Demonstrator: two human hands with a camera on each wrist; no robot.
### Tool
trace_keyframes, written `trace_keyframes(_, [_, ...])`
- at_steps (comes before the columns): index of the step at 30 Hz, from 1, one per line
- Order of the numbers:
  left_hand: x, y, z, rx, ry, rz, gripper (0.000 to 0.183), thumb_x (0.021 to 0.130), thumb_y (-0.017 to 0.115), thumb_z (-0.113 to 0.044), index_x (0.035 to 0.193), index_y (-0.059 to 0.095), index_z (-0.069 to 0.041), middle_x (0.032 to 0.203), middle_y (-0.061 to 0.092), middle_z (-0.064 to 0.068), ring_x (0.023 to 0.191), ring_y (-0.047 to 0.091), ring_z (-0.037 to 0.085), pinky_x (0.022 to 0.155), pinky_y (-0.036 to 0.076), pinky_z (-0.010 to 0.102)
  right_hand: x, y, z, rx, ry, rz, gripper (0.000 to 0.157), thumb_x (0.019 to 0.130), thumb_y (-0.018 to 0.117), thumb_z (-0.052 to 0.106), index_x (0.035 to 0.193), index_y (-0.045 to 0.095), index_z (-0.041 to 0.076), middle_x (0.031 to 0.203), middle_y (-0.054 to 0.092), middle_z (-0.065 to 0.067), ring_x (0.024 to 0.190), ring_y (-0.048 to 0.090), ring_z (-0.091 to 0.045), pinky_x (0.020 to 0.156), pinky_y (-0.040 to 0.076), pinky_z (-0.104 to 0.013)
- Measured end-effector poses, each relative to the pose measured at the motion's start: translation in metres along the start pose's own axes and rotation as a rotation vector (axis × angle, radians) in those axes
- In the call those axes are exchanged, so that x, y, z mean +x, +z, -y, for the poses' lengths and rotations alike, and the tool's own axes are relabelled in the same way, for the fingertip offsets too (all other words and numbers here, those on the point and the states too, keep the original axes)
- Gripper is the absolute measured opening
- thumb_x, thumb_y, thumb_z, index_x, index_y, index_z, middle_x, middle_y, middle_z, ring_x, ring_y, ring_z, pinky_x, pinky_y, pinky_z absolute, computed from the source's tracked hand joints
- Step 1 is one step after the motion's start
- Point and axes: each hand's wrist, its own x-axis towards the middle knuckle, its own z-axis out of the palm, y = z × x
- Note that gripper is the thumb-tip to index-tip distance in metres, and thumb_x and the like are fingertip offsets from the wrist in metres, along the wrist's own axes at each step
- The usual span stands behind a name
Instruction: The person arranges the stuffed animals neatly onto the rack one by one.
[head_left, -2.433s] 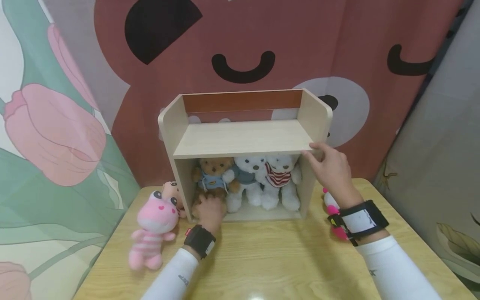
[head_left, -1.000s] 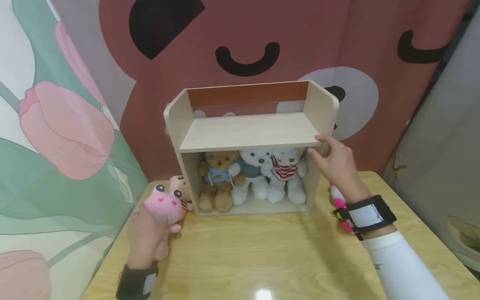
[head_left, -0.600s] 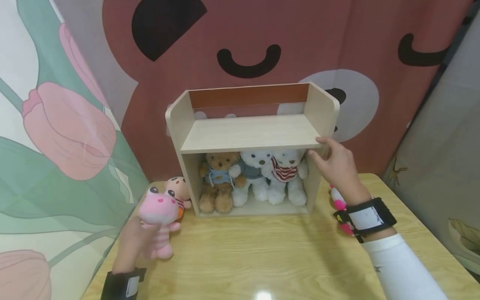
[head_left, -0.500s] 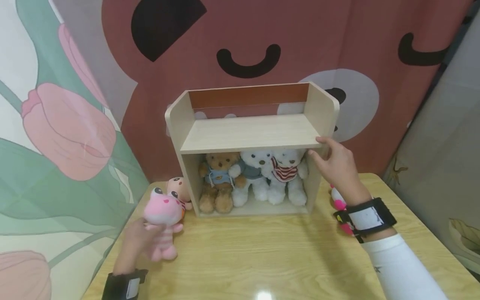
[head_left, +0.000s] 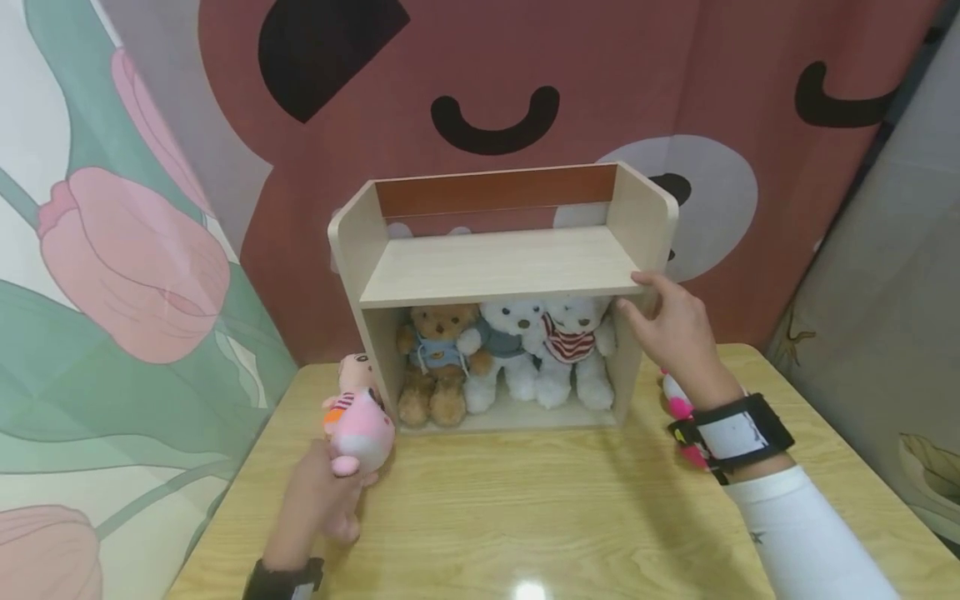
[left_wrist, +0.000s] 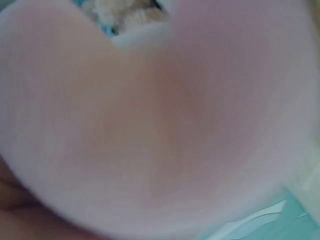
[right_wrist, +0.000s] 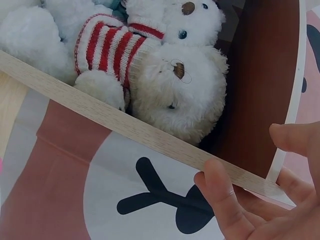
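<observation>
My left hand (head_left: 315, 492) grips a pink frog plush toy (head_left: 366, 437) by its body, just in front of the shelf unit's lower left corner. The toy is turned sideways, head up and feet down. Blurred pink plush (left_wrist: 240, 125) fills nearly all of the left wrist view. At the other end, my right hand (head_left: 675, 337) holds the front right corner of the pale wooden shelf unit (head_left: 495, 265), thumb and fingers around the panel edges. In the lower compartment sit a brown teddy bear (head_left: 437, 354), a white bear in a blue top (head_left: 502, 346) and a white bear in red stripes (right_wrist: 177, 92).
A peach-faced doll (head_left: 354, 373) stands against the unit's left side, partly behind the pink toy. To the right, a pink and white toy (head_left: 678, 404) is partly hidden by my right wrist. The wooden table (head_left: 510, 500) extends in front; a printed curtain (head_left: 495, 75) hangs behind.
My left hand left the brown bear in the compartment and took hold of the pink frog toy. It has since turned the toy and moved it right, toward the unit. The right hand keeps its hold.
</observation>
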Motion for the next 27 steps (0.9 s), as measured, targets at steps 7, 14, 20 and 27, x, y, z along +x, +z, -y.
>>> trace_keyframes(7, [-0.024, 0.007, -0.018, 0.203, 0.075, -0.035, 0.053, 0.073, 0.086, -0.023, 0.102, 0.056, 0.010, 0.091, 0.052, 0.025, 0.078, 0.055, 0.036, 0.069, 0.050, 0.053, -0.001, -0.001, 0.000, 0.002, -0.002, 0.010, 0.050, 0.097, 0.064, 0.032, 0.142, 0.054, 0.011, 0.077, 0.054, -0.012, 0.065, 0.052, -0.026, 0.053, 0.041, -0.035])
trace_keyframes(14, [-0.031, 0.002, -0.033, 0.086, 0.110, 0.186, 0.021, 0.086, 0.076, -0.024, 0.084, 0.064, -0.007, 0.073, 0.060, 0.000, 0.070, 0.056, 0.016, 0.067, 0.050, 0.037, 0.001, -0.001, -0.002, 0.004, -0.024, -0.019, 0.050, 0.097, 0.065, 0.029, 0.141, 0.055, 0.009, 0.078, 0.053, -0.013, 0.067, 0.050, -0.027, 0.055, 0.040, -0.036])
trace_keyframes(20, [-0.036, 0.007, -0.039, 0.256, 0.068, 0.107, 0.031, 0.076, 0.080, -0.022, 0.090, 0.058, -0.004, 0.073, 0.058, 0.006, 0.069, 0.058, 0.025, 0.061, 0.048, 0.043, 0.004, -0.003, 0.000, -0.037, 0.001, -0.008, 0.048, 0.099, 0.056, 0.037, 0.139, 0.055, 0.010, 0.093, 0.060, -0.017, 0.078, 0.056, -0.032, 0.062, 0.043, -0.044])
trace_keyframes(27, [-0.043, 0.005, -0.040, 0.281, 0.081, 0.071, 0.057, 0.069, 0.080, -0.014, 0.117, 0.058, 0.008, 0.087, 0.064, 0.017, 0.085, 0.059, 0.036, 0.074, 0.051, 0.054, 0.006, -0.006, 0.008, -0.054, 0.063, 0.078, 0.057, 0.101, 0.039, 0.050, 0.139, 0.051, 0.010, 0.121, 0.061, -0.022, 0.095, 0.059, -0.038, 0.070, 0.045, -0.053])
